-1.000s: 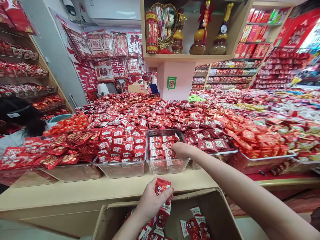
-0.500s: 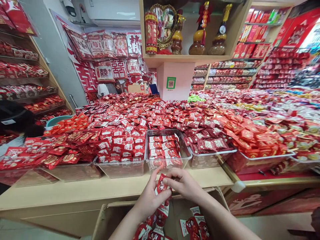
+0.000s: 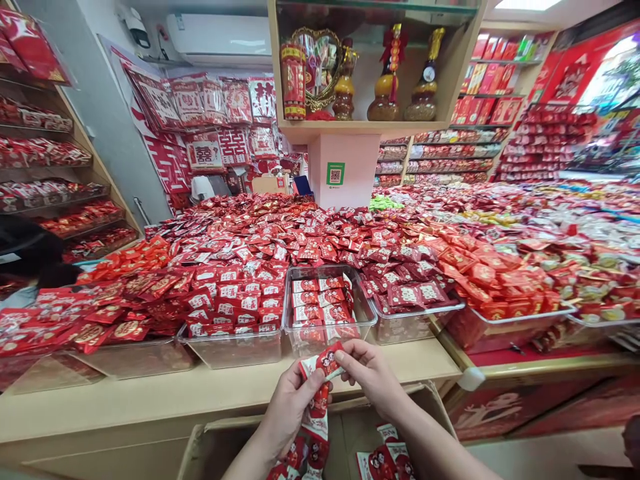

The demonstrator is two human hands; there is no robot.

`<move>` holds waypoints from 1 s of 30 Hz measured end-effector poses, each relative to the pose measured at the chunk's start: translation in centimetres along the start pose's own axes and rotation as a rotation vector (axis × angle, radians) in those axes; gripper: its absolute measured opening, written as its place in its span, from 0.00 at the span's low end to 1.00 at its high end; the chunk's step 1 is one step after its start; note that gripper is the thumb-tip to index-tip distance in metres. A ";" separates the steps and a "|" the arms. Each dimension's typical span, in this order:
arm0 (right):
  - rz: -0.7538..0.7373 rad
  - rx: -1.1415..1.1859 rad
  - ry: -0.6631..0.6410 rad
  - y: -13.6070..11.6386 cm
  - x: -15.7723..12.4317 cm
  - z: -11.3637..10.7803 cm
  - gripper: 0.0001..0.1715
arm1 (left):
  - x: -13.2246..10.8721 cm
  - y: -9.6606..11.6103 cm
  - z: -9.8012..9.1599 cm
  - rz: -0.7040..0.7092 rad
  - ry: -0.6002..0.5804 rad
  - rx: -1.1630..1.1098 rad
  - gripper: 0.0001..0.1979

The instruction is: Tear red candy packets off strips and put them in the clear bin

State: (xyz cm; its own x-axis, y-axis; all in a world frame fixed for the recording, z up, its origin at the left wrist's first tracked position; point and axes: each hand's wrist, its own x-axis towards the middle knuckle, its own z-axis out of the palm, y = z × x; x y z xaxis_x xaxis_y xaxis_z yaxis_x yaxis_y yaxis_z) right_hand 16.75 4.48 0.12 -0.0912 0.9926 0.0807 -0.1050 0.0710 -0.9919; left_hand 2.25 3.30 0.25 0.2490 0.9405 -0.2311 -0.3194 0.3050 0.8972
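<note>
My left hand (image 3: 293,407) is closed around a bunch of red and white candy packets (image 3: 315,417) above an open cardboard box (image 3: 220,437). My right hand (image 3: 370,373) pinches the top packet (image 3: 325,363) of that bunch between thumb and fingers. Just beyond the hands a clear plastic tray (image 3: 327,330) on the counter holds neat rows of the same red packets. More such packets lie in the box under my wrists.
Clear trays heaped with red packets line the beige counter (image 3: 150,397), with a huge spread of sweets behind. A pink pillar (image 3: 343,167) carries a shelf of bottles. Shelves of red goods flank both sides. A person's dark hair (image 3: 25,250) shows at far left.
My right hand drew back from the clear tray to the bunch in my left hand and now pinches its top packet. The view shifted slightly down and forward.
</note>
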 end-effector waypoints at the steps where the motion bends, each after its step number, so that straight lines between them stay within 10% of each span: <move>1: -0.005 0.010 0.013 0.1 0.0 0.0 0.17 | 0.0 0.0 0.0 0.004 -0.004 -0.001 0.15; 6: -0.096 0.028 0.128 0.2 -0.3 0.1 0.14 | 0.1 0.2 0.0 0.038 0.000 -0.037 0.15; 10: -0.441 -0.308 0.179 0.1 -0.9 0.0 0.07 | 0.3 0.2 -0.3 0.059 -0.016 -0.007 0.15; 16: -0.689 -0.606 -0.125 0.3 -1.9 0.4 0.16 | 0.2 0.2 -0.4 0.044 0.006 0.005 0.12; 22: -0.478 -0.297 0.021 0.4 -1.4 0.6 0.13 | 0.2 0.2 -0.3 0.049 0.009 0.072 0.10; 30: -0.126 -0.003 -0.117 0.7 -0.8 0.4 0.10 | 0.1 -0.1 -0.1 0.152 -0.126 0.262 0.11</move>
State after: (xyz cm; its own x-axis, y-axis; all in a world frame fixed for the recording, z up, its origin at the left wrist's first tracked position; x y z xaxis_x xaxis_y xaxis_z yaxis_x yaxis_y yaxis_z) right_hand 16.35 3.72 -0.57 -0.1922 0.9575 0.2151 -0.1198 0.1946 -0.9735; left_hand 2.16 3.35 0.14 0.3329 0.9415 -0.0531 -0.1192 0.0979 0.9880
